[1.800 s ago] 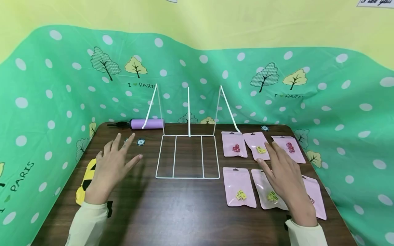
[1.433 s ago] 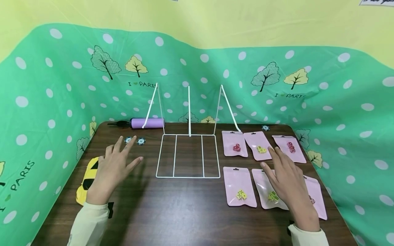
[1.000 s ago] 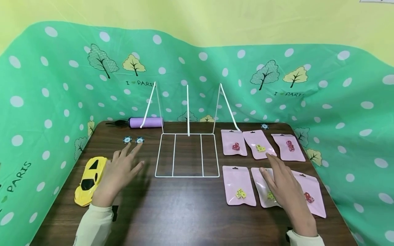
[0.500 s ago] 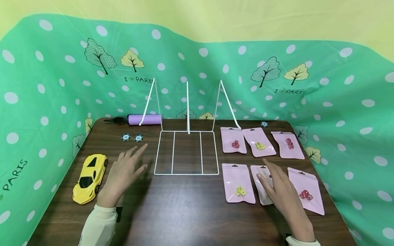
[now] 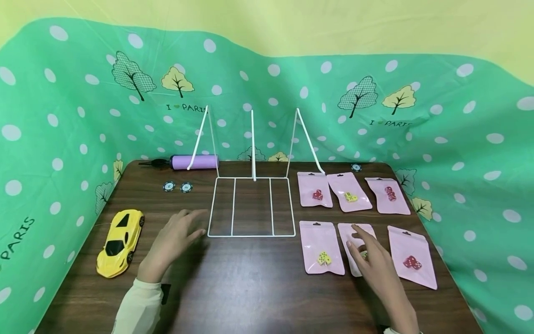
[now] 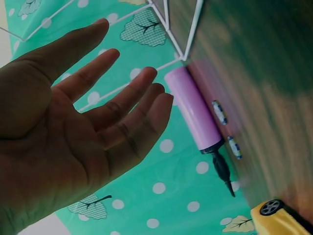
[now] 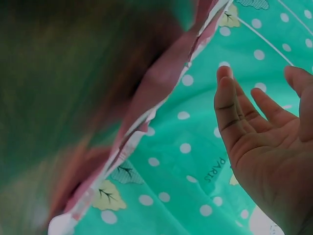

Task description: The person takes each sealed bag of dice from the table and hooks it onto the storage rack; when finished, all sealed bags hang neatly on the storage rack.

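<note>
My left hand (image 5: 173,239) hovers over the table between the yellow toy car (image 5: 120,243) and the white wire rack (image 5: 251,236), with nothing in its fingers. In the left wrist view its fingers spread loosely, palm bare. My right hand (image 5: 377,264) is above the front row of pink zip pouches, overlapping the middle pouch (image 5: 349,232) and partly hiding the yellow dice in it. The right wrist view shows that palm bare too, fingers relaxed. Beside it lie a pouch with yellow dice (image 5: 321,241) and a pouch with red dice (image 5: 417,250).
Three more dice pouches form a back row, among them the left one (image 5: 313,183). A purple hand pump (image 5: 193,162) lies at the back left edge, behind two poker chips (image 5: 186,187). Another chip (image 5: 356,167) sits at the back right. A patterned green curtain (image 5: 267,93) surrounds the table.
Both hands have drawn back toward the front of the table. The left has moved right, uncovering the toy car and chips; the right has uncovered the front-right pouch.
</note>
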### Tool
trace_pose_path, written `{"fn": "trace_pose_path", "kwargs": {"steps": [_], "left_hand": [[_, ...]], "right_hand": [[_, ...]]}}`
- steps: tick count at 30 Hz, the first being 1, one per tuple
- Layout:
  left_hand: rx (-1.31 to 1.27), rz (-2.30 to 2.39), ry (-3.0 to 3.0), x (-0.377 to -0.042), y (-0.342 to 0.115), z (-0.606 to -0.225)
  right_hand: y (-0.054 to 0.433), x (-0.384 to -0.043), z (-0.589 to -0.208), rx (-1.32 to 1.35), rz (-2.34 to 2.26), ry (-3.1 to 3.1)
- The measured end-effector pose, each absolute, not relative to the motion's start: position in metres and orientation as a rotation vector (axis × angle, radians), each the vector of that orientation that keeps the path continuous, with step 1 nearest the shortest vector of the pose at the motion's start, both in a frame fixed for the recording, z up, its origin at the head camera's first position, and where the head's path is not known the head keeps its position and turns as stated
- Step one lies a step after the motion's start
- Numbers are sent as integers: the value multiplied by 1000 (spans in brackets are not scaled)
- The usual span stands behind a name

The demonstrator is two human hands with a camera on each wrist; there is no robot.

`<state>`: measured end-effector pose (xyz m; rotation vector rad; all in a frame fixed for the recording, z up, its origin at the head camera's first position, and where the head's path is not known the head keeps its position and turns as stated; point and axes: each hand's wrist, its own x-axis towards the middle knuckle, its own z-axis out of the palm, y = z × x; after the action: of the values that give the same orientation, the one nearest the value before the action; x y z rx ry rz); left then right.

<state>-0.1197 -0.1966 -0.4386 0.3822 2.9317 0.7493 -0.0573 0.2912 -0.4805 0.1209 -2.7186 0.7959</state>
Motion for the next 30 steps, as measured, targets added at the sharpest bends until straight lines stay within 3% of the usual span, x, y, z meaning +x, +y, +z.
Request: {"fn": "trace_pose_path", "kwargs": {"steps": [11,30], "left_hand": [[478,822,2870,-128,-196,-460],[395,926,2793,-133,-192,-481]], "right_hand": [[286,-48,-488,68,934,-2717],[289,-34,-492,-96,1240,-2829]]}}
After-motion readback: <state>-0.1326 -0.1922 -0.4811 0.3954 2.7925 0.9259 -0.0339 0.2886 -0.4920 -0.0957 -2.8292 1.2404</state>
